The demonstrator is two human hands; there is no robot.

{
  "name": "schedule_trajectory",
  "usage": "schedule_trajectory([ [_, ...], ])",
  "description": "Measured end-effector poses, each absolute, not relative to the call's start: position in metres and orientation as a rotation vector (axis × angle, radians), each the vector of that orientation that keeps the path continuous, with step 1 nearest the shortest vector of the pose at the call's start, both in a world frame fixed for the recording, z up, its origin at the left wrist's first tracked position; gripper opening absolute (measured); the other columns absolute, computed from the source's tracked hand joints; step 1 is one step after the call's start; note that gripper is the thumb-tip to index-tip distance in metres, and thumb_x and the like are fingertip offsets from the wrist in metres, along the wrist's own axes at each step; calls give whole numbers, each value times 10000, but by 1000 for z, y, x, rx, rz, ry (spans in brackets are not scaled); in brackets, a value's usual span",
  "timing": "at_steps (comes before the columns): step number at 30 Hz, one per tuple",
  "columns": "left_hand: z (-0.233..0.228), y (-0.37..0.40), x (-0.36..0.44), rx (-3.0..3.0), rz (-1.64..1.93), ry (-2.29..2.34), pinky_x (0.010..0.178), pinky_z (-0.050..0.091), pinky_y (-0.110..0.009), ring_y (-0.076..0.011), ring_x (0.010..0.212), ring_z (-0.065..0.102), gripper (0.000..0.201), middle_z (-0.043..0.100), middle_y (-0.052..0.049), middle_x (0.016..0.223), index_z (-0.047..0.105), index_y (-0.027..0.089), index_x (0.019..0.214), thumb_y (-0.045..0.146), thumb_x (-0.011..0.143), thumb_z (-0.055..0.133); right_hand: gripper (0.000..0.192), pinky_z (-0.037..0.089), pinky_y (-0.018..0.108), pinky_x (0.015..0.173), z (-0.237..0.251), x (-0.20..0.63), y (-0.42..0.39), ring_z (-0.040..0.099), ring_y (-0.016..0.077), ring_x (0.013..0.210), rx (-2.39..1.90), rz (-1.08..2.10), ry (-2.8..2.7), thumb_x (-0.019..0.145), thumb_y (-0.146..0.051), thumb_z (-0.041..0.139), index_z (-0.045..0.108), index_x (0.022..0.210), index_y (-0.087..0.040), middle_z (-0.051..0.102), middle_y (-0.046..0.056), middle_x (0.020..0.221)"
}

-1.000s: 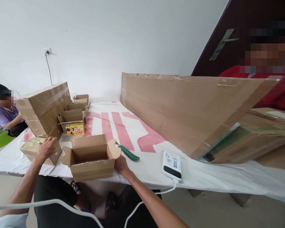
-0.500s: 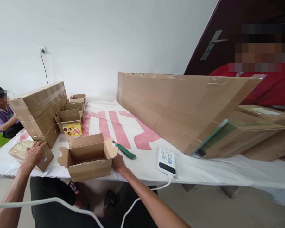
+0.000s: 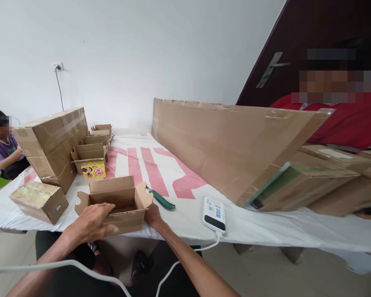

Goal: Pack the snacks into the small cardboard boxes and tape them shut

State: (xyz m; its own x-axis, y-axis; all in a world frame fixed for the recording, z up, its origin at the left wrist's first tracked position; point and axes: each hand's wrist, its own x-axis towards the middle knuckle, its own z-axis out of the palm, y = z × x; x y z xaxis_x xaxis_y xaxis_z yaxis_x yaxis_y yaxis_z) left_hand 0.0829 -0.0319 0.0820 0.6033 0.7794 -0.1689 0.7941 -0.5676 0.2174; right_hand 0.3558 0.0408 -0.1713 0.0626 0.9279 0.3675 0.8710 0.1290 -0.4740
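An open cardboard box (image 3: 126, 220), flaps up, stands at the table's front edge, its inside bare where I can see it. My left hand (image 3: 94, 222) is at its near left side, fingers stretched along the front rim and thumb spread apart. At the right end of this box, my right hand (image 3: 153, 214) is closed against it, fingertips hidden behind the cardboard. Just right of the box lies a green-handled tool (image 3: 162, 200), its metal end partly hidden by the flap. A taped cardboard box (image 3: 38, 200) rests on the left, apart from my left hand.
Stacked sealed boxes (image 3: 52, 144) stand back left, beside several open boxes (image 3: 91, 152) and a yellow printed pack (image 3: 93, 169). A tall cardboard panel (image 3: 228, 144) crosses the right. A white device (image 3: 214, 214) trails a cable. Two other people sit at the sides.
My left hand has left the taped box and moved right to the open box's front rim. My right hand stays at that box's right end. The view has shifted slightly.
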Motion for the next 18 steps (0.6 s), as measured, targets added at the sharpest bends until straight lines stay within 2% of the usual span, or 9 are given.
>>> schedule_trajectory([
  [4, 78, -43, 96, 2613, -306, 1392, 1096, 542, -530, -395, 1320, 692, 365, 721, -161, 1417, 673, 219, 1307, 273, 947, 656, 185, 487, 295, 701, -164, 357, 35, 729, 258, 883, -1765, 139, -1825, 845, -130, 633, 790, 910, -203, 815, 112, 966],
  [7, 75, -47, 99, 2649, -407, 1415, 1012, 564, -514, -383, 1221, 726, 270, 737, -153, 1333, 652, 211, 1239, 212, 977, 586, 178, 472, 299, 703, -160, 358, 33, 724, 260, 894, -1770, 152, -1829, 856, -126, 641, 787, 936, -189, 810, 130, 1008],
  [12, 65, -34, 97, 2754, -409, 1543, 931, 558, -441, -337, 1136, 748, 331, 756, -149, 1209, 625, 209, 1155, 19, 918, 494, 213, 479, 294, 745, -156, 357, 30, 709, 238, 930, -1727, 150, -1847, 929, -124, 571, 764, 981, -198, 787, 105, 1043],
  [15, 60, -21, 95, 2827, -386, 1572, 944, 544, -421, -315, 1138, 741, 322, 758, -150, 1166, 620, 206, 1135, 9, 937, 457, 239, 495, 280, 804, -154, 356, 29, 698, 222, 1011, -1671, 141, -1871, 951, -115, 547, 747, 1024, -226, 775, 74, 1086],
  [18, 59, -13, 93, 2880, -377, 1537, 950, 537, -412, -299, 1122, 736, 286, 760, -140, 1143, 619, 214, 1111, 33, 959, 457, 236, 496, 279, 806, -153, 356, 29, 700, 217, 1007, -1647, 138, -1874, 957, -106, 548, 736, 1025, -231, 766, 67, 1078],
])
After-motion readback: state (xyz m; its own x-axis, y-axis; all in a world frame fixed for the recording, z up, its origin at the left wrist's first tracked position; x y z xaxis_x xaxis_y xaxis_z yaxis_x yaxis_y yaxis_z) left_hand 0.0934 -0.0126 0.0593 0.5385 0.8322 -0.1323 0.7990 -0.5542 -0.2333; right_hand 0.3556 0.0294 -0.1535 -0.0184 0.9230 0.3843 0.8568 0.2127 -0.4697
